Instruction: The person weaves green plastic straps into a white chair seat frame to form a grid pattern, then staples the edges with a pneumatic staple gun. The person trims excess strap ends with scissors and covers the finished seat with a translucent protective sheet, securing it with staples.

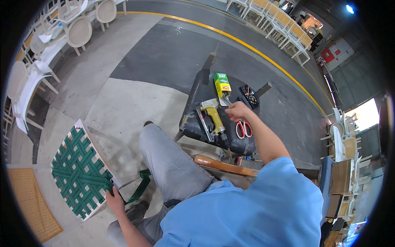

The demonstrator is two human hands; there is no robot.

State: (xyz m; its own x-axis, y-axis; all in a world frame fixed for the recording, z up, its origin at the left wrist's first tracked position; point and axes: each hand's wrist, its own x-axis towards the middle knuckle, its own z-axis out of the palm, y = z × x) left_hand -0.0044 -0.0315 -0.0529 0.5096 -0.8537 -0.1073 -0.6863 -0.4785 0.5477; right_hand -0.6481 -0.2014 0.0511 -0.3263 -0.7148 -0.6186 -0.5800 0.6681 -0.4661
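In front of you stands a black padded bench (193,123). On it lie a yellow staple gun (214,117), a green and yellow box (222,84), red-handled scissors (243,129) and a small black tool (249,96). To your left, a frame woven with green webbing (80,171) rests on the concrete floor (123,103).

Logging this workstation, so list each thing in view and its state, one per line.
Left hand: gripping the green strap at the frame's edge.
Right hand: reaching over the black stool, grip unclear.
Seat frame: leaning, woven with green webbing.
Staple gun: lying on the stool.
Scissors: closed, flat.
Green box: closed, lying flat.
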